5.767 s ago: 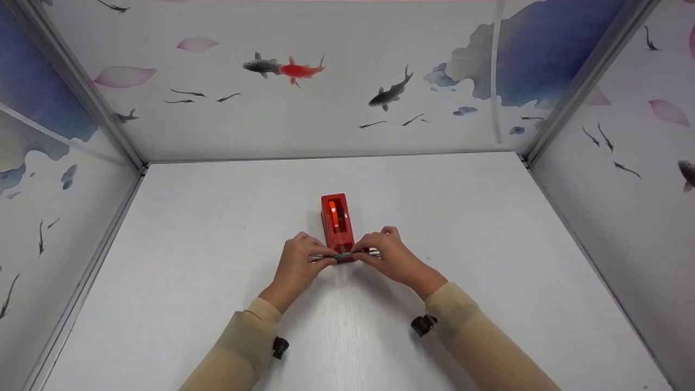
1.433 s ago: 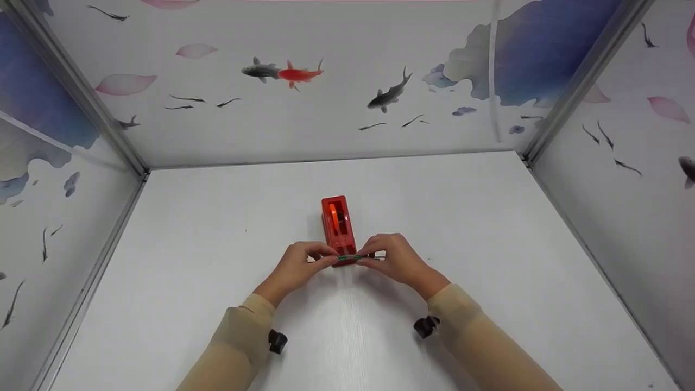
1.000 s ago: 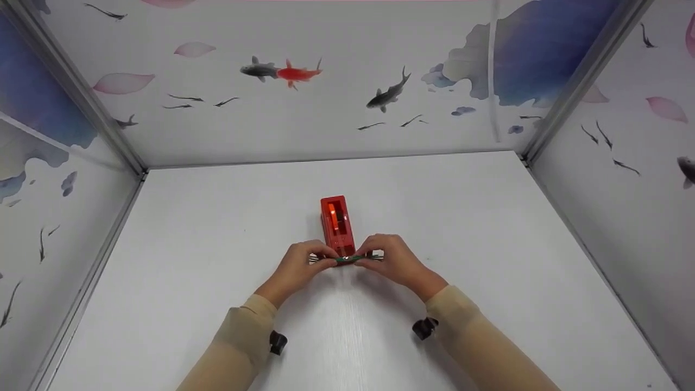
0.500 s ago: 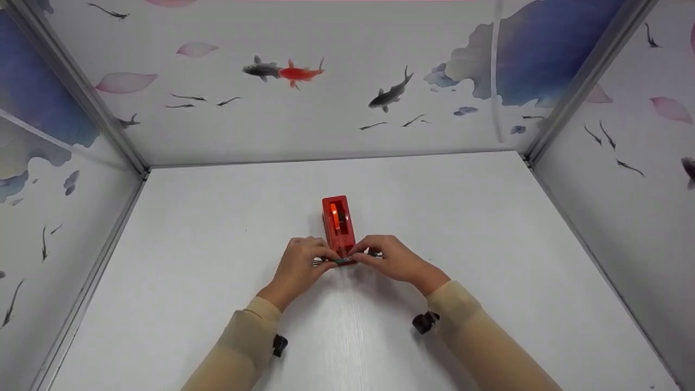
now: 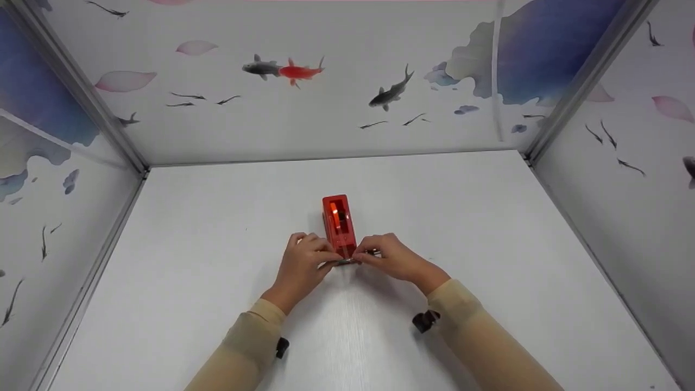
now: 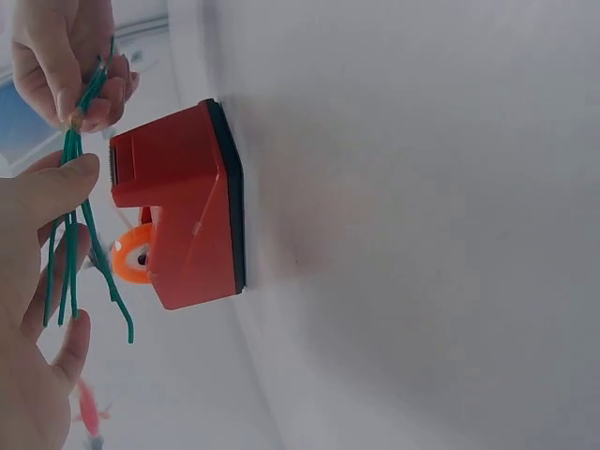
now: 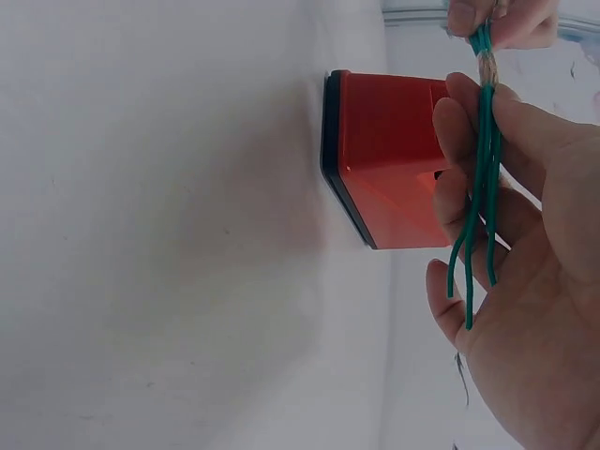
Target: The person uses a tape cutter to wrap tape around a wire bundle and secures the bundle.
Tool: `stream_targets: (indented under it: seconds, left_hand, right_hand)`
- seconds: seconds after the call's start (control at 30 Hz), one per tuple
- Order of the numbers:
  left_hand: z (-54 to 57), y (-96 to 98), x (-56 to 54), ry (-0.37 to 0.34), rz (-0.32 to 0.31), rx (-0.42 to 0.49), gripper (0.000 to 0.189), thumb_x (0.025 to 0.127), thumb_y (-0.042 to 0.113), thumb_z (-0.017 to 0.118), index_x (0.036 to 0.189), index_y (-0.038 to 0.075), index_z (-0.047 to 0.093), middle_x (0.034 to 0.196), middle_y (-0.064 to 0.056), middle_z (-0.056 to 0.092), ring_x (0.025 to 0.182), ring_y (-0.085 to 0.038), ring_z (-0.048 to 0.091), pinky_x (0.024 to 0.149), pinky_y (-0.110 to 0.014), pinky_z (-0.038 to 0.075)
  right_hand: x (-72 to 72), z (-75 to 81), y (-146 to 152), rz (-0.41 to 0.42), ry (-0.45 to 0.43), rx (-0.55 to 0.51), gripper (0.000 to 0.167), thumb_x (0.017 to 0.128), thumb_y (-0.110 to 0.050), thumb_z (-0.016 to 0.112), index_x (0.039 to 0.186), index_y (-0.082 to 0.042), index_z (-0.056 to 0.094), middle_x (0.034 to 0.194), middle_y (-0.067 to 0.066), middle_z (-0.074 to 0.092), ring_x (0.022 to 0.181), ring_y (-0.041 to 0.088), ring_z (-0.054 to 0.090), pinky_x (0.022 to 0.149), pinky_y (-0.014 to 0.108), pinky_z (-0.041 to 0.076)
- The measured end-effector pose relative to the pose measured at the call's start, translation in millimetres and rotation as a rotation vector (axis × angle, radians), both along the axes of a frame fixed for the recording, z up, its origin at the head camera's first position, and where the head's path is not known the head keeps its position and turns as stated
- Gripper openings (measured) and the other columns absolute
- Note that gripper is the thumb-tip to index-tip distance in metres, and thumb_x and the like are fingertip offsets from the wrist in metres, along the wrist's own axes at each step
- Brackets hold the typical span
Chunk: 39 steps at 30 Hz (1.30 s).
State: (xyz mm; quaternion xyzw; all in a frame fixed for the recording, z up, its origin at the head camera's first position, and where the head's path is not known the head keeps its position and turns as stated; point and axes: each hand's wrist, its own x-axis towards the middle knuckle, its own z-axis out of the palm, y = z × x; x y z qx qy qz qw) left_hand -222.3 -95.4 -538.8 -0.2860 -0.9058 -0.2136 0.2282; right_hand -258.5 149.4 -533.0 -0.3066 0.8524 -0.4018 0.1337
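A bundle of thin green wires runs between both hands, close over the front end of a red tape dispenser. Its short middle part is tan or coppery. My left hand pinches one side of the bundle between thumb and fingers; in the left wrist view the loose green ends fan out past its palm. On the other side my right hand pinches the bundle near the tan part, with more green ends lying along its fingers. An orange tape roll sits in the dispenser.
The dispenser stands on a white table, lengthwise away from the person, its dark base flat on the surface. Printed panels with fish and petals wall in the back and both sides.
Both hands keep their pinch over the dispenser's front. The left hand has rolled forward and moved slightly right, so less green shows between the fingertips. The dispenser has stayed in place.
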Motion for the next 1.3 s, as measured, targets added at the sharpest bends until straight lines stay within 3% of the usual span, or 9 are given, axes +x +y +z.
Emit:
stream_targets:
  seconds: [0.3,0.63,0.73,0.9,1.0,1.17,1.3]
  left_hand:
    - [3.0,0.2,-3.5,0.017,0.018,-0.064,0.019,0.079,0.025,0.091,0.096,0.029,0.084,0.092,0.009,0.075,0.091,-0.014,0.065,0.09,-0.042,0.05]
    - [15.8,4.3,-2.9,-0.109,0.074,-0.019,0.015,0.088,0.035,0.083,0.101,0.028,0.083,0.094,0.008,0.076,0.091,-0.016,0.065,0.093,-0.047,0.049]
    - [20.7,6.6,-4.0,-0.206,0.119,0.017,0.013,0.09,0.035,0.081,0.101,0.028,0.083,0.091,0.009,0.076,0.087,-0.015,0.064,0.093,-0.048,0.047]
    - [22.3,6.9,-4.9,-0.427,0.171,0.077,0.012,0.092,0.033,0.079,0.101,0.028,0.083,0.092,0.01,0.077,0.082,-0.012,0.061,0.087,-0.042,0.041]
    - [19.6,4.8,-4.2,-0.568,0.166,0.133,0.012,0.093,0.034,0.078,0.103,0.028,0.083,0.095,0.011,0.077,0.082,-0.011,0.06,0.086,-0.041,0.04]
    - [15.7,1.4,-4.8,-0.787,0.119,0.264,0.014,0.094,0.032,0.076,0.104,0.025,0.082,0.099,0.008,0.077,0.091,-0.014,0.064,0.088,-0.037,0.053]
    - [14.5,-1.3,-6.2,-0.865,0.094,0.329,0.012,0.093,0.028,0.078,0.102,0.022,0.084,0.091,0.007,0.078,0.089,-0.016,0.064,0.078,-0.032,0.056]
  right_hand:
    - [4.0,3.3,-2.7,-0.052,0.152,0.055,0.01,0.096,-0.021,0.075,0.105,-0.02,0.08,0.096,-0.01,0.075,0.086,0.008,0.065,0.086,0.039,0.059]
    - [10.3,8.2,-3.8,-0.113,0.36,0.144,0.012,0.091,-0.024,0.081,0.103,-0.026,0.084,0.092,-0.013,0.077,0.076,0.001,0.062,0.086,0.034,0.049]
    - [11.8,8.5,-3.2,-0.15,0.401,0.13,0.012,0.089,-0.024,0.083,0.102,-0.026,0.084,0.092,-0.012,0.077,0.077,0.001,0.064,0.089,0.036,0.05]
    - [11.8,7.9,-2.8,-0.173,0.433,0.124,0.013,0.089,-0.025,0.084,0.102,-0.026,0.085,0.091,-0.012,0.077,0.081,0.005,0.068,0.091,0.037,0.05]
    - [11.0,7.3,-3.3,-0.16,0.413,0.118,0.014,0.089,-0.024,0.084,0.102,-0.026,0.085,0.092,-0.013,0.077,0.082,0.006,0.068,0.089,0.036,0.05]
    - [11.1,6.1,-4.6,-0.151,0.406,0.101,0.015,0.088,-0.027,0.084,0.103,-0.027,0.085,0.093,-0.015,0.076,0.085,0.003,0.065,0.088,0.034,0.049]
    - [11.0,4.4,-4.8,-0.134,0.379,0.062,0.014,0.088,-0.026,0.084,0.102,-0.027,0.085,0.093,-0.016,0.075,0.086,0.005,0.066,0.088,0.035,0.049]
